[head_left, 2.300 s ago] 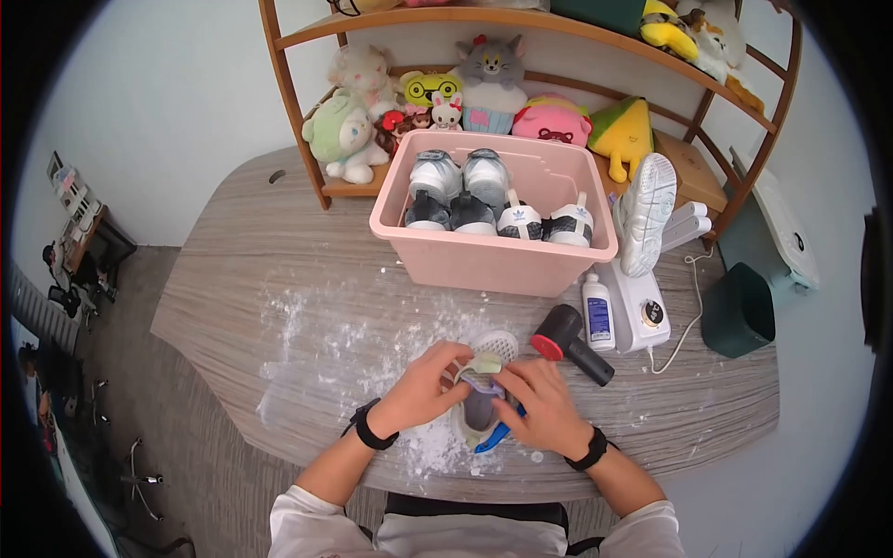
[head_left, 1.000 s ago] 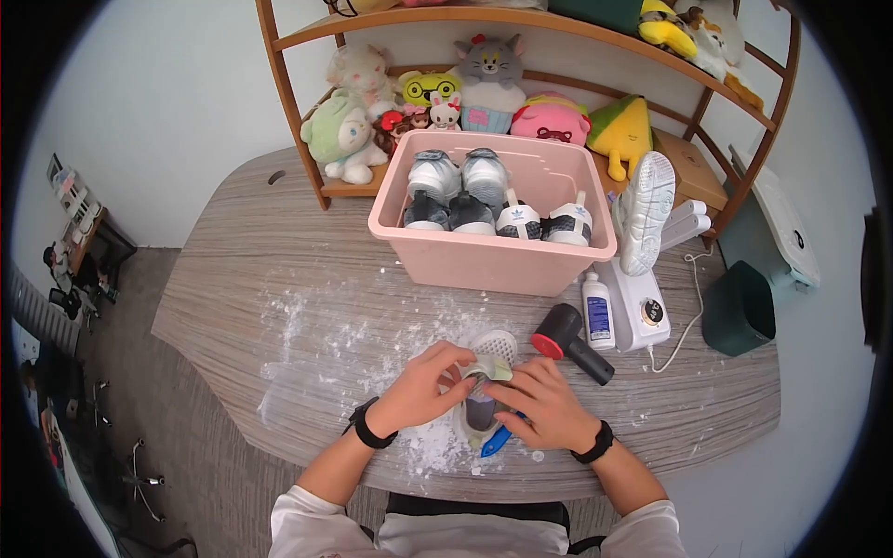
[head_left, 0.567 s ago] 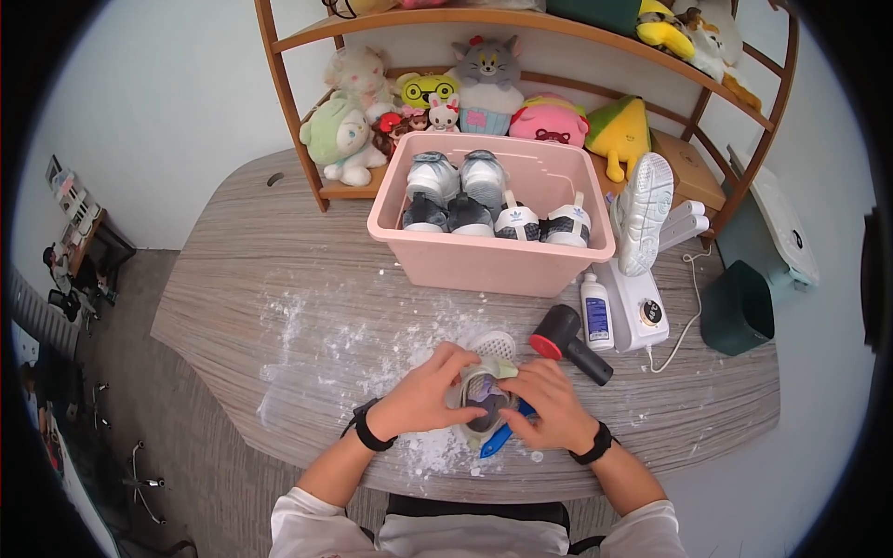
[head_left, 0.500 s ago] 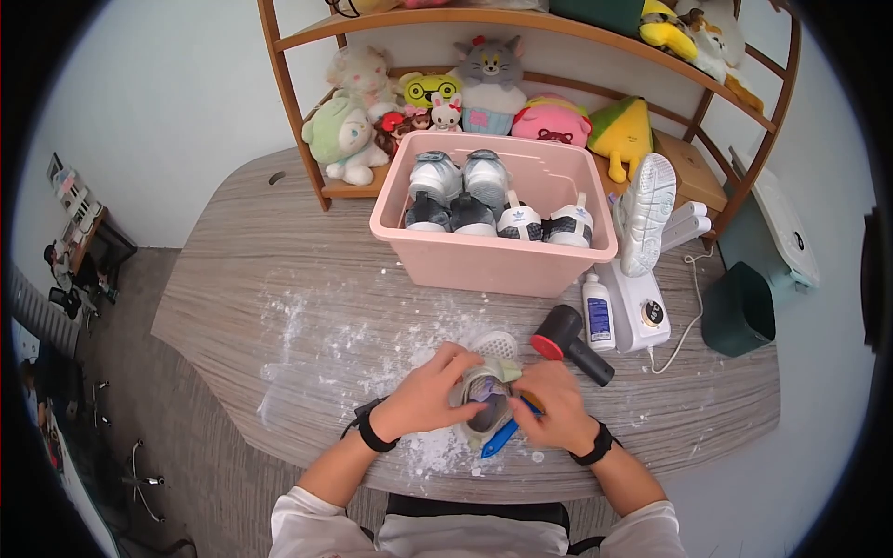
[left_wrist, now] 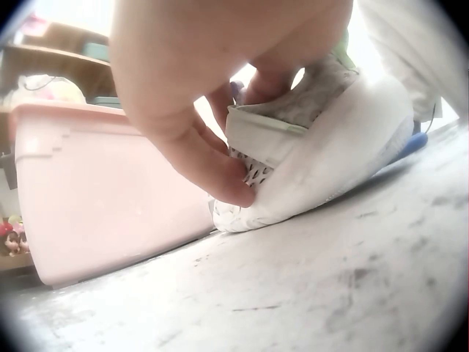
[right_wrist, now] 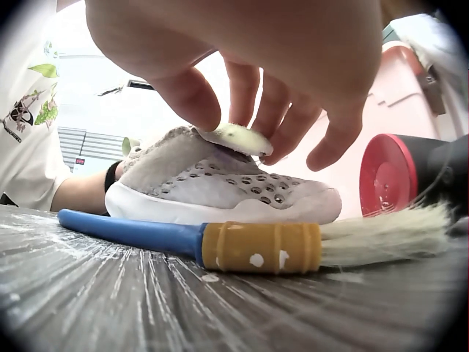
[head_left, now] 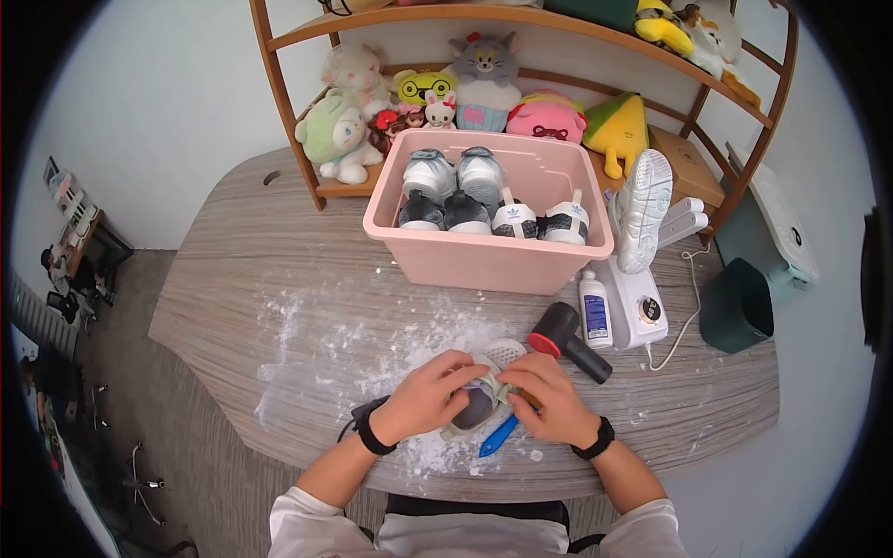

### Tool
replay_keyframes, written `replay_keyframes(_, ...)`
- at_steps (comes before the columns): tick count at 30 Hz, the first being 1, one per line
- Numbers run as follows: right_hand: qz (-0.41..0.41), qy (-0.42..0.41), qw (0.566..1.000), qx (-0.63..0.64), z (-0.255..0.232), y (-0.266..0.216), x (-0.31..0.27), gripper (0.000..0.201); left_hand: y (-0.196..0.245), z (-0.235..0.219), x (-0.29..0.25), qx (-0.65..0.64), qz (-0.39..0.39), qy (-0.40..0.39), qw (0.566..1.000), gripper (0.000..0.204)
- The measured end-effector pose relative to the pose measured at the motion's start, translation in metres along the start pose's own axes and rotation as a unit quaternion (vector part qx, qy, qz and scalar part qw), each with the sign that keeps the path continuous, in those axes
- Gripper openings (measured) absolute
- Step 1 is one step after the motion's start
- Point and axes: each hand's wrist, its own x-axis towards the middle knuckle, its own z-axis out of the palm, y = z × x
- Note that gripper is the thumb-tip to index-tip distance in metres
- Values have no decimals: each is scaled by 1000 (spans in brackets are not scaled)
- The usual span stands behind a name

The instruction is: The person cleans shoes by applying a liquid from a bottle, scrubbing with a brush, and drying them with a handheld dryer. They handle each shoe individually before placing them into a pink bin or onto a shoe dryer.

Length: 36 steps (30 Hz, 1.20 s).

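A pale shoe [head_left: 504,353] with a perforated upper stands sole-down on the table, toe pointing away from the person. My left hand [head_left: 430,395] grips the left edge of its opening; in the left wrist view a finger presses the perforated side of the shoe [left_wrist: 330,158]. My right hand [head_left: 549,395] pinches a pale green strap [right_wrist: 238,138] between thumb and fingers, above the shoe's upper. Beside the shoe on the right lies a brush [right_wrist: 260,246] with a blue handle, a brown ferrule and pale bristles. The inside of the shoe is partly hidden by the hands.
A pink bin [head_left: 493,265] with several shoes stands behind. To the right are a black tool with a red end [head_left: 567,339], a white bottle [head_left: 595,312], a white device [head_left: 637,307] bearing a shoe, and a green bin [head_left: 737,307]. White powder [head_left: 321,339] speckles the table.
The right fingers have moved from above the shoe's opening to its right side, with the strap in them. The shoe's toe has swung slightly right. The left hand has closed in on the opening's edge.
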Motion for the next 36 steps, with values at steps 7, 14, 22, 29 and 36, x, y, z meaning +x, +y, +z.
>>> replay_keyframes(7, 8, 125, 991, -47, 7, 4, -9, 24, -5, -1, -1, -72, -71, 56, 993, 40)
replay_keyframes(14, -91, 129, 976, -149, 10, -2, -4, 25, -1, -6, 2, -115, -126, 66, 983, 37)
replay_keyframes(22, -123, 63, 979, -147, 21, -6, -9, 36, -1, -2, 1, -96, -113, 104, 983, 35)
replay_keyframes(29, -128, 14, 983, -127, 15, -11, -3, 45, -1, -3, 2, -97, -116, 131, 980, 33)
replay_keyframes(36, -89, -20, 989, -118, -5, -1, -6, 27, -8, -16, 3, -45, -75, 121, 989, 36)
